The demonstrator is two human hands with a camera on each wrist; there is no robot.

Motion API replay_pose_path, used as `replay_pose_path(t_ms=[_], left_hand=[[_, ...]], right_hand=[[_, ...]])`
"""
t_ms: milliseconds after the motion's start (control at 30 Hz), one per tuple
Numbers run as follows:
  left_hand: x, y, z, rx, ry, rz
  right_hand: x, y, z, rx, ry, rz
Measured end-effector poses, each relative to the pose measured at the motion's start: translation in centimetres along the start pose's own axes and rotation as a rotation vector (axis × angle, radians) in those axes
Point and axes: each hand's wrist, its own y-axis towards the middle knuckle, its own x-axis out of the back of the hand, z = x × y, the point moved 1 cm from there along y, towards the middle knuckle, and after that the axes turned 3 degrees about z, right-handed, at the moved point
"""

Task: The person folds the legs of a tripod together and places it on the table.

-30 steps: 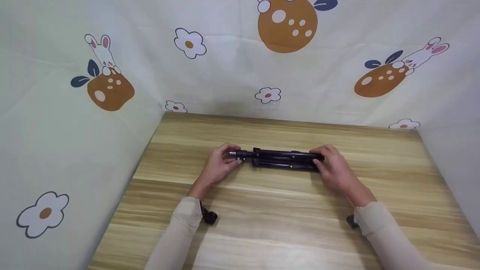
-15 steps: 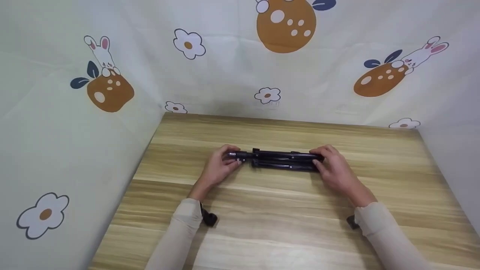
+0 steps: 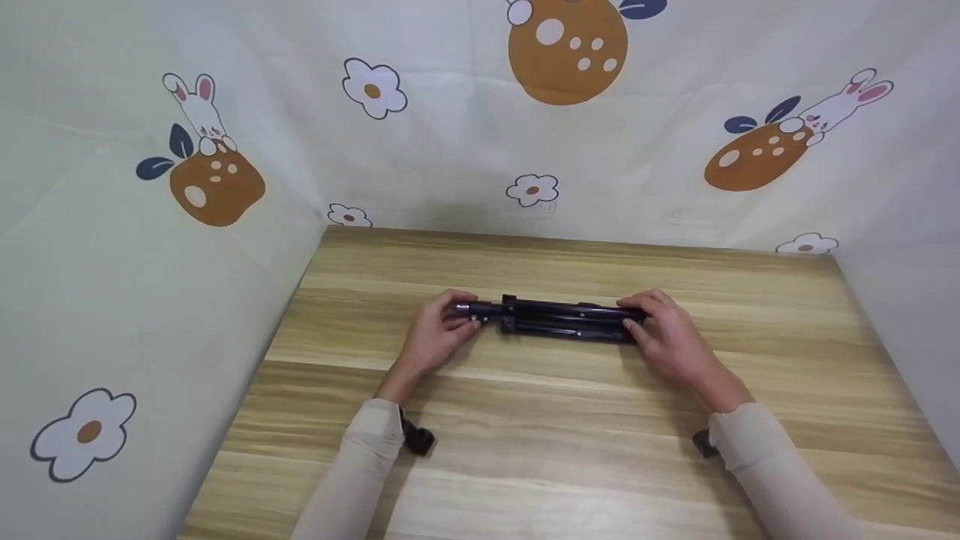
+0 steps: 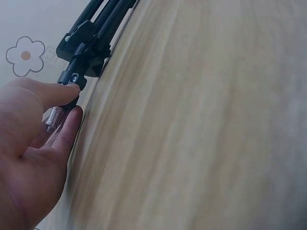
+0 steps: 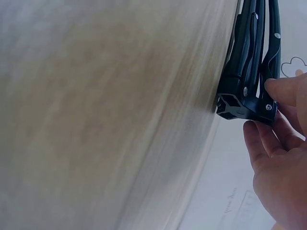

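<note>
A folded black tripod [image 3: 577, 319] lies crosswise on the wooden table, its narrow end with a silver screw tip pointing left. My left hand [image 3: 435, 334] pinches that narrow end between thumb and fingers; in the left wrist view the metal tip [image 4: 53, 119] shows between them. At the wider right end, my right hand [image 3: 671, 337] grips the tripod with its thumb in front and fingers behind. The right wrist view shows the hinged end piece [image 5: 240, 109] and riveted legs close to the right thumb.
The wood-grain table [image 3: 555, 450] reaches a pale cloth backdrop [image 3: 450, 150] printed with rabbits, oranges and flowers at the back and sides. A small black device [image 3: 418, 439] is strapped at the left wrist, another [image 3: 705, 442] at the right.
</note>
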Motion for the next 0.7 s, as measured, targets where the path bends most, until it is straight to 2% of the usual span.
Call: replay_pose_path(t_ms=[433, 700], left_hand=[[0.06, -0.27, -0.06, -0.003, 0.002, 0.010], [0.19, -0.16, 0.15, -0.015, -0.050, 0.018]], right_hand=[[-0.13, 0.05, -0.01, 0.040, -0.006, -0.025], [-0.17, 0.01, -0.29, 0.030, 0.016, -0.025]])
